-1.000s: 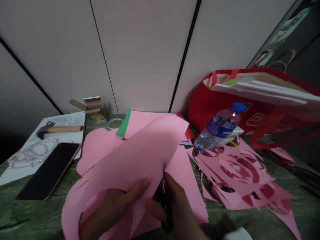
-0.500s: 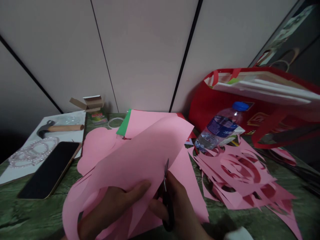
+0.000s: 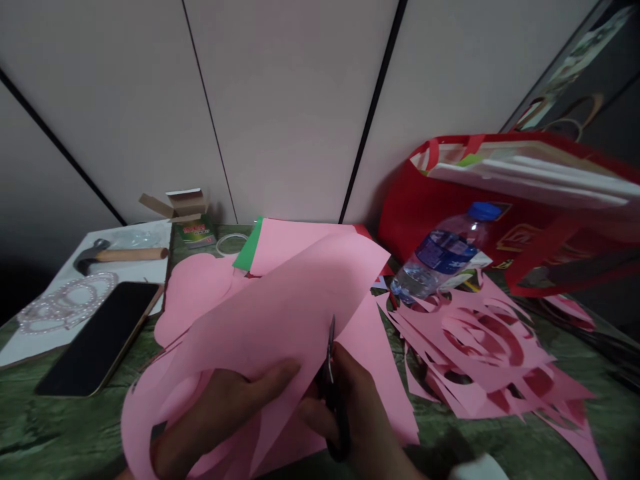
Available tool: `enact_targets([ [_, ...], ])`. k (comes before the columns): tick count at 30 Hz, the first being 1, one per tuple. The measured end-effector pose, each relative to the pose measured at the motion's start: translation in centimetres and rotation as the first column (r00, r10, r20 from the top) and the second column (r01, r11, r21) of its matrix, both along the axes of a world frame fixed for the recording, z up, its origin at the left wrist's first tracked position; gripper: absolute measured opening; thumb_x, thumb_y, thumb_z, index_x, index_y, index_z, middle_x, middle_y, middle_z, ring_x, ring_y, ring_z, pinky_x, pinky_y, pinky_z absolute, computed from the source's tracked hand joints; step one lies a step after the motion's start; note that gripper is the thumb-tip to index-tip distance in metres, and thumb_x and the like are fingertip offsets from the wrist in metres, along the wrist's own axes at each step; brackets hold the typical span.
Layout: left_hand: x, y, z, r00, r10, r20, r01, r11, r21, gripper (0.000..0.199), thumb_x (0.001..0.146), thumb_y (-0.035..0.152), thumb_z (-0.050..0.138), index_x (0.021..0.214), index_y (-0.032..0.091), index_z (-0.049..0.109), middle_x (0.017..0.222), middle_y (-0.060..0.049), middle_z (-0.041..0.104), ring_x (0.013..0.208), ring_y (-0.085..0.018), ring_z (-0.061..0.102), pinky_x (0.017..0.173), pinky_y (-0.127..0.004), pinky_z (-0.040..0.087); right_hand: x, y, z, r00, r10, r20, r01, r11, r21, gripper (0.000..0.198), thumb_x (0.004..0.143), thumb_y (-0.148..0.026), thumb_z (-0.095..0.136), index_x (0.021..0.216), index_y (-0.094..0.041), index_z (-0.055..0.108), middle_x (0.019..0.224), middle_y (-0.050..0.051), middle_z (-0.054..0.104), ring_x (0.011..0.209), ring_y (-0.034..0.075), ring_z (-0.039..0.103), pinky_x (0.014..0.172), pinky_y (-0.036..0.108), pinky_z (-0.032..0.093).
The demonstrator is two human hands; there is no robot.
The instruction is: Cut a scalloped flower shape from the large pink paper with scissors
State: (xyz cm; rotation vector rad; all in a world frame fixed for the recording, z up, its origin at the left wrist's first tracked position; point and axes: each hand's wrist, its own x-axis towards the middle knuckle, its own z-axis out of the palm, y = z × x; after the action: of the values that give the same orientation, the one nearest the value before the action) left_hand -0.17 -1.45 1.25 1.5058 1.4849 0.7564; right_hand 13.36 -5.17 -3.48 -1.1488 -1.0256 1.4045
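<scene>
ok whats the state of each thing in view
left hand: pinching pink sheet
right hand: gripping scissors
scissors: held against pink sheet, opening unclear
pink sheet: held, curved
small box: flaps open
bottle: capped
red bag: open-topped, filled
phone: flat, screen dark
hammer: lying down
pink scraps: cut, piled

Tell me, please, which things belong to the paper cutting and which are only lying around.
Likely part of the cutting:
scissors, in the right hand
pink sheet, in the left hand
pink scraps

Seemingly just lying around:
phone
hammer
beads
box
bottle
bag
</scene>
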Motion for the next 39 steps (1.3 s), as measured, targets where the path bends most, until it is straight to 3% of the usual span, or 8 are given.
enact_targets([
  [5,-0.2,0.2,0.1,0.993,-0.049,-0.103,0.045,0.998,-0.042,0.022,0.064,0.046,0.061,0.067,0.025,0.066,0.07,-0.003,0.073,0.085,-0.027,0.064,0.083,-0.036,0.048,0.0,0.0,-0.1,1.0,0.006,0.021,-0.008,0.997,0.07,0.039,0.062,-0.048,0.068,0.08,-0.02,0.048,0.059,-0.005,0.041,0.05,0.009,0.035,0.045,0.022,0.028],
  [14,-0.7,0.2,0.0,0.998,-0.039,-0.044,0.036,0.997,-0.071,0.028,0.065,0.047,0.06,0.075,0.021,0.064,0.062,-0.005,0.071,0.085,-0.028,0.064,0.088,-0.041,0.044,0.1,-0.1,0.3,0.997,-0.012,0.073,0.006,0.996,0.092,0.044,0.061,-0.056,0.065,0.082,-0.02,0.05,0.058,-0.004,0.043,0.049,0.01,0.037,0.041,0.021,0.028],
  [19,-0.7,0.7,-0.3,0.999,-0.013,0.051,0.016,0.998,-0.057,0.038,0.07,0.046,0.057,0.098,0.021,0.061,0.086,-0.008,0.071,0.104,-0.028,0.055,0.09,-0.04,0.043,0.3,-0.1,0.2,0.997,-0.005,0.073,-0.002,0.995,0.097,0.044,0.062,-0.054,0.066,0.083,-0.019,0.05,0.056,-0.004,0.044,0.047,0.01,0.037,0.039,0.02,0.028],
  [22,-0.5,0.7,-0.3,0.998,0.005,0.067,-0.003,0.999,-0.038,0.042,0.071,0.045,0.056,0.105,0.021,0.058,0.099,-0.008,0.068,0.103,-0.027,0.056,0.087,-0.039,0.046,0.3,-0.1,-0.1,0.998,-0.002,0.062,-0.004,0.996,0.093,0.041,0.062,-0.049,0.067,0.081,-0.018,0.048,0.056,-0.005,0.045,0.048,0.009,0.038,0.04,0.02,0.029],
  [29,-0.4,0.2,0.1,0.996,0.017,-0.091,-0.024,0.997,-0.073,0.035,0.066,0.049,0.058,0.086,0.021,0.066,0.091,-0.008,0.071,0.097,-0.03,0.059,0.084,-0.04,0.047,0.1,0.1,-0.4,0.996,-0.067,0.063,0.06,0.993,0.1,0.042,0.056,-0.043,0.074,0.078,-0.019,0.047,0.061,-0.002,0.05,0.054,0.012,0.046,0.046,0.022,0.037],
  [33,-0.8,0.5,0.2,0.995,-0.009,-0.096,-0.001,0.995,-0.104,0.035,0.067,0.05,0.056,0.083,0.02,0.067,0.085,-0.009,0.073,0.089,-0.029,0.063,0.08,-0.037,0.05,0.2,0.2,-0.4,0.997,-0.057,0.052,0.051,0.993,0.11,0.039,0.057,-0.04,0.073,0.076,-0.019,0.046,0.062,-0.002,0.05,0.055,0.013,0.048,0.048,0.023,0.038],
  [39,-1.1,0.8,-0.3,0.994,-0.053,-0.099,0.048,0.997,-0.056,0.036,0.066,0.052,0.057,0.082,0.021,0.067,0.096,-0.009,0.07,0.093,-0.029,0.061,0.082,-0.037,0.048,0.3,0.1,-0.7,0.998,-0.042,0.056,0.038,0.997,0.065,0.038,0.057,-0.037,0.073,0.072,-0.019,0.043,0.059,-0.004,0.048,0.051,0.01,0.044,0.045,0.02,0.035],
])
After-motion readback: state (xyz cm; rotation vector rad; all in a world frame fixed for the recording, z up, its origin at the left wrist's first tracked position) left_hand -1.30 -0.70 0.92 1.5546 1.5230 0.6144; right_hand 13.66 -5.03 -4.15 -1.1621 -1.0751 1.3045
